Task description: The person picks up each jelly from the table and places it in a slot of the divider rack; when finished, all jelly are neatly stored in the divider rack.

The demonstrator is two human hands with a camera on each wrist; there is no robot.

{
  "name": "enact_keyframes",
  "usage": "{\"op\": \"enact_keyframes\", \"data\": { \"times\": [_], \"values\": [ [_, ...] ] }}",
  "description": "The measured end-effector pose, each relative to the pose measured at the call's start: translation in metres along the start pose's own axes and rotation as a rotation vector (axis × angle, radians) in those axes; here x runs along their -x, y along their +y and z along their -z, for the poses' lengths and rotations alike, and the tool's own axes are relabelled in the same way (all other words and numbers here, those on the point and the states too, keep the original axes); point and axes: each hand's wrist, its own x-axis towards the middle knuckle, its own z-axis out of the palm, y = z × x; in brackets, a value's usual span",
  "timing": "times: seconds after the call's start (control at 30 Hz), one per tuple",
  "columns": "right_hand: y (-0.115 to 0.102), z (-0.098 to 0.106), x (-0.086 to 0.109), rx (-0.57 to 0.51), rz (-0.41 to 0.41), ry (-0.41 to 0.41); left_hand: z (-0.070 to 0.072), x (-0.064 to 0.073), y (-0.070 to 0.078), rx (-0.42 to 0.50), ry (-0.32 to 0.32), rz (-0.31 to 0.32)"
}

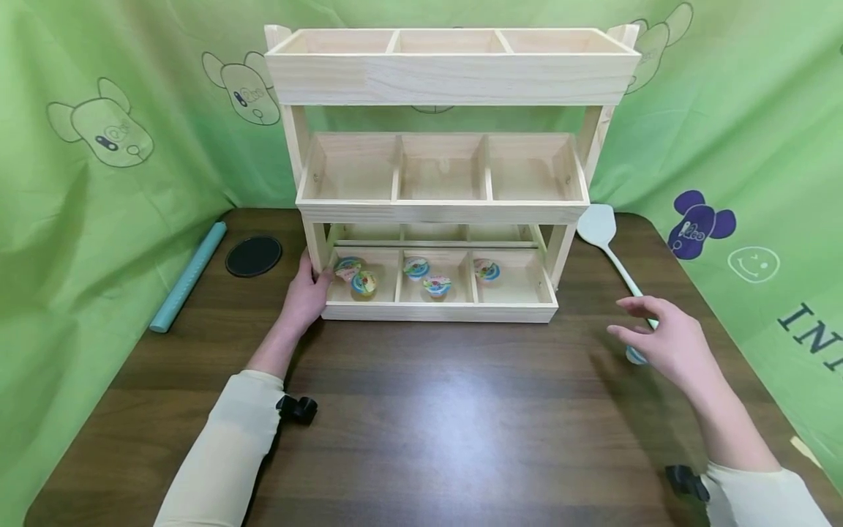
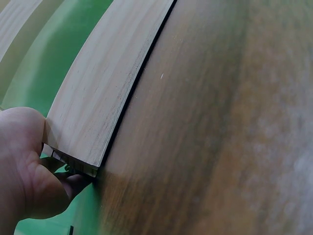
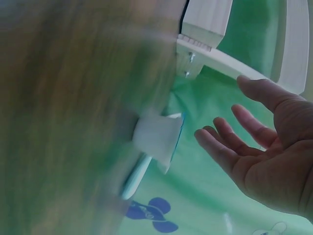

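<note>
A three-tier wooden shelf (image 1: 443, 214) stands on the table, each tier split into three compartments. My left hand (image 1: 308, 294) grips the left end of its bottom tray (image 1: 435, 313); in the left wrist view the thumb and fingers lie around the end of the front board (image 2: 105, 83). Several small jelly cups (image 1: 437, 285) lie in that tray: two in the left compartment, two in the middle, one in the right. My right hand (image 1: 665, 340), fingers relaxed and apart, hovers over another jelly cup (image 3: 155, 136) on the table, holding nothing.
Right of the shelf lies a pale spatula (image 1: 598, 227), its handle running under my right hand. On the left are a black round disc (image 1: 253, 256) and a light blue rod (image 1: 189, 278). Green printed cloth (image 1: 118, 190) surrounds the back and sides of the table.
</note>
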Motion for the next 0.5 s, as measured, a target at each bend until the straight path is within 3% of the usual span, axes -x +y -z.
{"op": "enact_keyframes", "data": {
  "times": [0.2, 0.5],
  "values": [
    [0.007, 0.003, 0.005, 0.021, 0.004, -0.008, 0.001, 0.000, -0.002, 0.015, -0.004, -0.003],
    [0.018, 0.012, 0.009, 0.087, -0.030, -0.123, 0.000, 0.000, -0.001, 0.008, -0.007, -0.009]
  ]
}}
